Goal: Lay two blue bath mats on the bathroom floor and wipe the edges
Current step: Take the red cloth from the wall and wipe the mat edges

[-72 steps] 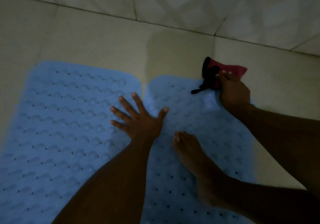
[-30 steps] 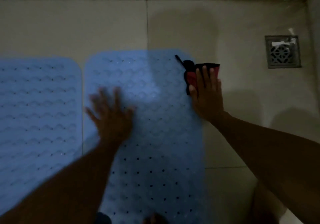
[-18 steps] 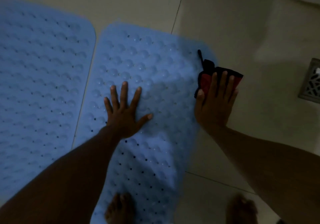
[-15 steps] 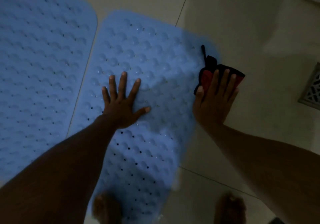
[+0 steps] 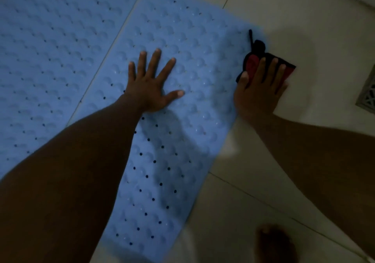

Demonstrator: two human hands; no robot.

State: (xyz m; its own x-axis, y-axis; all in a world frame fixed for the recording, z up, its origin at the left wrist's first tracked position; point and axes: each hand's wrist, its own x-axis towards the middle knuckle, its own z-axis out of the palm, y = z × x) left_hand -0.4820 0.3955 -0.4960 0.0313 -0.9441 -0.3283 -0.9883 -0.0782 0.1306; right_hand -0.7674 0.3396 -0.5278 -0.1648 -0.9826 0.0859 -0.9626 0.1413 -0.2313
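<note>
Two blue bath mats lie flat side by side on the pale tiled floor: the left mat (image 5: 50, 59) and the right mat (image 5: 182, 29), both dotted with bumps and small holes. My left hand (image 5: 152, 86) presses palm-down on the right mat, fingers spread. My right hand (image 5: 257, 92) lies flat on a red and black cloth (image 5: 253, 59), pinning it against the right mat's right edge and the tile beside it. A black loop of the cloth sticks out above my fingers.
A metal floor drain grate (image 5: 368, 94) sits at the right edge of view. A bare foot (image 5: 274, 244) stands on the tile at the bottom right. Tile grout lines (image 5: 243, 187) cross the floor right of the mat.
My right hand with the cloth has slid from the right mat's far edge around its corner onto its right edge. My left hand moved from the gap between the mats onto the right mat.
</note>
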